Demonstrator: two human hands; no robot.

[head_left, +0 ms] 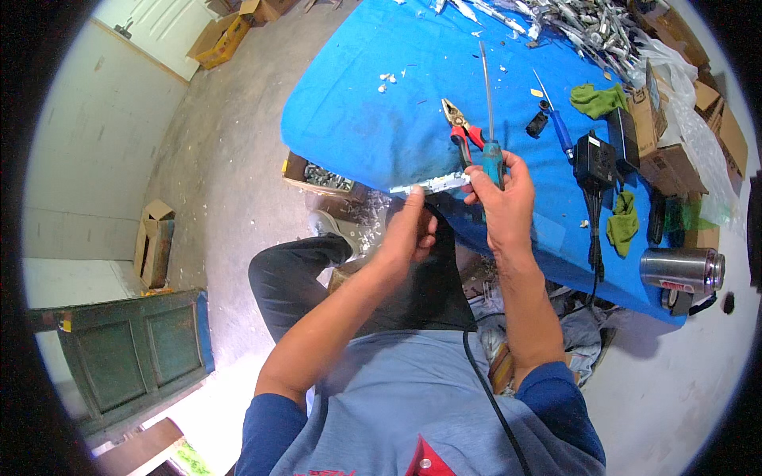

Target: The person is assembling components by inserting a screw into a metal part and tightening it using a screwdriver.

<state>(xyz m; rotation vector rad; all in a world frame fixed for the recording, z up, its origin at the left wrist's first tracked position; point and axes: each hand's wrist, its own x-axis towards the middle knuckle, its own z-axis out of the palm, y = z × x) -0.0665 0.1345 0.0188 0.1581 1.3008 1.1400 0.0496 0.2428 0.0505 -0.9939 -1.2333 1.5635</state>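
Note:
Over the near edge of the table, a slim white-and-silver part lies crosswise between my hands. My left hand is closed on its left end, thumb along the top. My right hand grips a screwdriver by its teal handle, its long shaft pointing away from me. The fingertips of that hand also meet the part's right end. Just beyond them, pliers with red-and-black handles lie on the blue cloth. What the part is cannot be made out.
A heap of silver parts covers the far right. At right lie a blue-handled screwdriver, a black power adapter, green cloths and a metal tumbler. A box of small parts stands below the table's left edge.

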